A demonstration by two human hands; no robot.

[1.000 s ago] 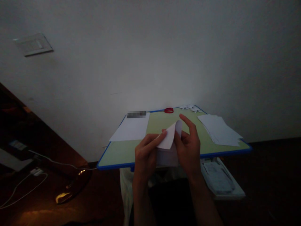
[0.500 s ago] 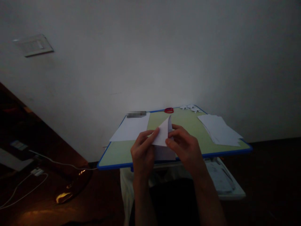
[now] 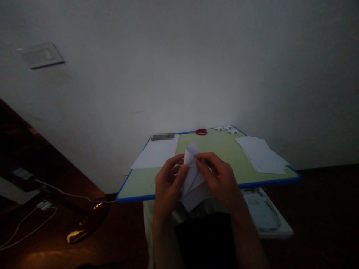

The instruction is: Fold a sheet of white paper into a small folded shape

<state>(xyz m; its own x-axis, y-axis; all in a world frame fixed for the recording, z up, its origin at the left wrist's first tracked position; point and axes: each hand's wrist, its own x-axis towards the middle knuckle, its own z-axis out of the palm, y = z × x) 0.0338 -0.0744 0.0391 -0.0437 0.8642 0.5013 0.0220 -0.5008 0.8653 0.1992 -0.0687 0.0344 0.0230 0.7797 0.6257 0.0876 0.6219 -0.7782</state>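
Observation:
Both my hands grip one folded white sheet of paper (image 3: 193, 183) just above the near edge of a small green table with a blue rim (image 3: 140, 181). My left hand (image 3: 167, 184) pinches the paper's left side between thumb and fingers. My right hand (image 3: 220, 179) is curled over the paper's top right, with its fingers pressed on the fold. The paper's lower corner hangs past the table's edge toward my lap.
On the table lie a flat white sheet (image 3: 157, 153) at the left, a loose stack of white sheets (image 3: 262, 155) at the right, a red ring (image 3: 201, 131) and small paper scraps (image 3: 227, 129) by the wall. White cables (image 3: 30, 220) run across the dark floor at the left.
The paper's raised pointed flap has been folded down and the sheet pulled lower, toward my lap. My right hand has closed over it; my left thumb has shifted onto the fold.

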